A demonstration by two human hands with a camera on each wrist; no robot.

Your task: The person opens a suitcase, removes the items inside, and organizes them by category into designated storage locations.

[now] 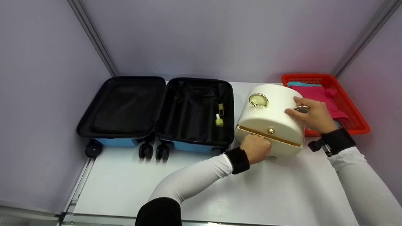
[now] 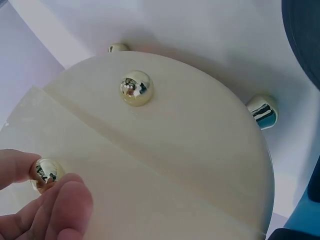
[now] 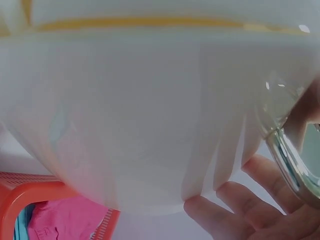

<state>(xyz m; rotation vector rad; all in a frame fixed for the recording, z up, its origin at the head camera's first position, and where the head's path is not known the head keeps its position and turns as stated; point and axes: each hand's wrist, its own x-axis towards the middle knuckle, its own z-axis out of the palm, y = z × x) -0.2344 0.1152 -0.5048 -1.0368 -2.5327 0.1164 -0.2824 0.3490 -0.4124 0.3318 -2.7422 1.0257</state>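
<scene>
A cream-white rounded cosmetic case (image 1: 273, 106) with gold trim stands right of the suitcase. My left hand (image 1: 257, 149) is at its front, where the left wrist view shows thumb and fingers pinching a gold knob (image 2: 47, 174). Another gold knob (image 2: 136, 88) sits on the neighbouring front panel. My right hand (image 1: 315, 116) rests on the case's right side by a gold ring handle (image 1: 302, 109). In the right wrist view its fingertips (image 3: 197, 205) press on the white wall beside the handle. A second ring handle (image 1: 259, 100) stands on the left side.
An open blue suitcase (image 1: 125, 142) with black lining lies to the left. In its right half are a yellow-green nail polish bottle (image 1: 219, 121) and a small gold-and-black item (image 1: 221, 109). Behind my right hand, a red basket (image 1: 355, 117) holds pink cloth (image 1: 323, 97) and blue cloth.
</scene>
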